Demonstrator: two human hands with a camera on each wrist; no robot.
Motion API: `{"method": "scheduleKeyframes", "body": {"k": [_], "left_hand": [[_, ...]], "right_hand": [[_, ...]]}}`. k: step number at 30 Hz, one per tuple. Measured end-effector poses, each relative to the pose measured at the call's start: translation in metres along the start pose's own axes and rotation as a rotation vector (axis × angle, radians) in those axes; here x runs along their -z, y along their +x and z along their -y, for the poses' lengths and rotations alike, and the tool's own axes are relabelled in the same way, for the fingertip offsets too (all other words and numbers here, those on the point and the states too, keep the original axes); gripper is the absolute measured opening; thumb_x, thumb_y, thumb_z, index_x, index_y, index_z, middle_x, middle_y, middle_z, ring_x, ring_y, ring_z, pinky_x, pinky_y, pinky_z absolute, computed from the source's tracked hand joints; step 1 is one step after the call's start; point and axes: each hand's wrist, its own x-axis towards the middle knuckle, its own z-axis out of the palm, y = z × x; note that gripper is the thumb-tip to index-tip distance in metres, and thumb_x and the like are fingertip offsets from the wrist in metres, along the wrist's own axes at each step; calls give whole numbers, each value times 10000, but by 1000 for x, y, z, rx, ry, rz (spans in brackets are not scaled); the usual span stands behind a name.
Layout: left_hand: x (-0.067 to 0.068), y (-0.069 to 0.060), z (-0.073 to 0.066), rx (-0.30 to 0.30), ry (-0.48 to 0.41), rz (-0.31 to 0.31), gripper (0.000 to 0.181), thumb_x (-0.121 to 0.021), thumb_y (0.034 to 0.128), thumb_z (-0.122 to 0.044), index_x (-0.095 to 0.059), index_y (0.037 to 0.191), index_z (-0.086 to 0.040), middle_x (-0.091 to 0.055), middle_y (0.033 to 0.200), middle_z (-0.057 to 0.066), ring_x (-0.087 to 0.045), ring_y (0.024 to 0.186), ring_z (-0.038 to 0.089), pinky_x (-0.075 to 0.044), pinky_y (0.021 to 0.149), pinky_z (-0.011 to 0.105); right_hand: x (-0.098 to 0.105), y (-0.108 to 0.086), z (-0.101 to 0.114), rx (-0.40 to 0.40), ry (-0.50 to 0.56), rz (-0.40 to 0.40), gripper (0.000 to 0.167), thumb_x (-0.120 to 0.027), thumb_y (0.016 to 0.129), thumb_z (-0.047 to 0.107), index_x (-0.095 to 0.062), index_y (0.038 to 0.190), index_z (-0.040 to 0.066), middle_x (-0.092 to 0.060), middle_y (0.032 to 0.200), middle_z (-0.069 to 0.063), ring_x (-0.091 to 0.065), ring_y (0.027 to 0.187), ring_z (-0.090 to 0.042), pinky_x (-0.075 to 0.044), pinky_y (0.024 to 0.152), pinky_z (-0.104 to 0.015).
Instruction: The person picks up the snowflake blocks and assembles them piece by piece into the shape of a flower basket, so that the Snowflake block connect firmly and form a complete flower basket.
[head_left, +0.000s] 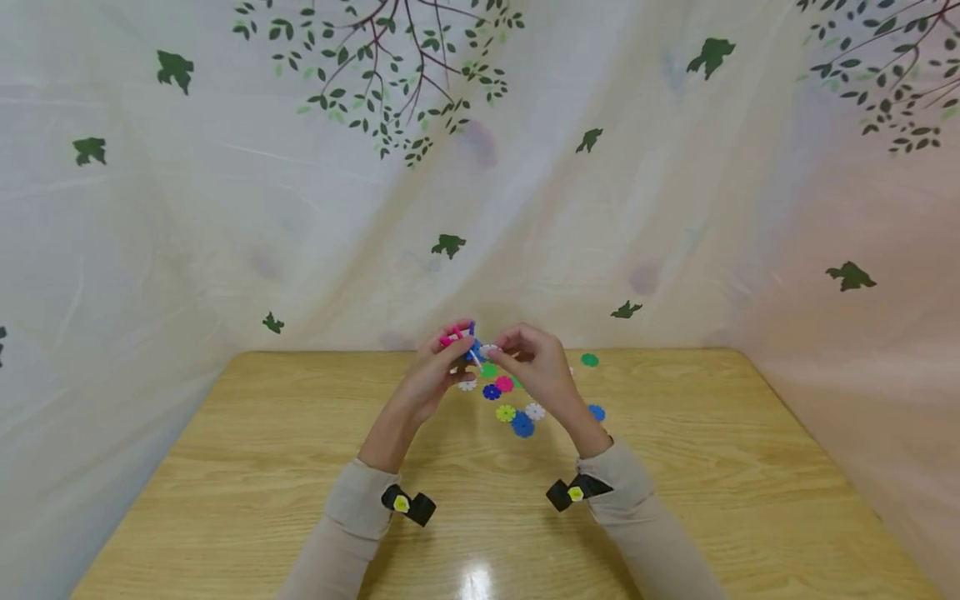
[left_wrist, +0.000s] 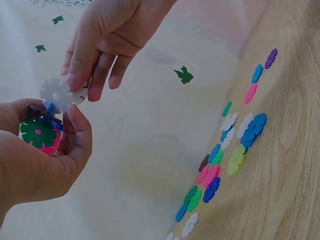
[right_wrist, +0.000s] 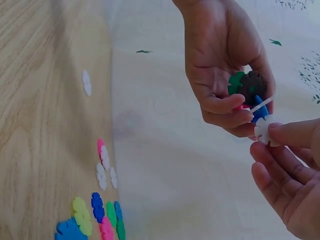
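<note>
My left hand [head_left: 427,385] holds a small cluster of slotted plastic snowflake discs joined together above the table. In the left wrist view the cluster has a green disc [left_wrist: 37,133], a pink disc [left_wrist: 50,149] and blue pieces. A brown disc [right_wrist: 252,88] faces the right wrist camera, near a blue disc [right_wrist: 259,111] and a white disc seen edge-on [right_wrist: 263,103]. Between thumb and fingers, my right hand [head_left: 542,372] pinches another white disc [right_wrist: 263,129] at the cluster's edge. Whether its slot is engaged, I cannot tell. Fingers hide part of the cluster.
Loose discs of several colours lie on the wooden table [head_left: 262,467] below and beyond the hands, among them a large blue disc [head_left: 522,424], a yellow disc [head_left: 506,413] and a green disc [head_left: 589,360]. A printed curtain [head_left: 360,250] hangs behind the table's far edge.
</note>
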Motion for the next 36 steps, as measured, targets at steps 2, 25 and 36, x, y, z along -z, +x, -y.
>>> {"method": "scheduleKeyframes", "body": {"k": [2,25,36], "left_hand": [[-1,0,-1,4,-3,-3,450,-552,1049,-206,-448,1453,-38,-614,913,-62,-607,800,56,-561,716,212],[-5,-2,-3,26,13,-30,440,-464,1086,-171,-331,1476,-17,-590,953,-1,-619,814,86,-574,746,221],[-9,-6,-2,33,33,-3,448,-457,1089,-190,-323,1484,-26,-568,954,-6,-609,820,89,-575,758,226]], "right_hand": [[-2,-1,-1,10,2,-22,118,-756,925,135,-707,962,33,-731,917,-129,-710,813,-227,-576,712,-308],[-16,-6,-6,119,39,-142,120,-764,910,92,-702,956,0,-731,912,-138,-703,832,-257,-596,786,-251],[-15,-8,-4,125,38,-132,106,-769,904,94,-721,932,4,-740,890,-136,-699,805,-230,-602,771,-264]]}}
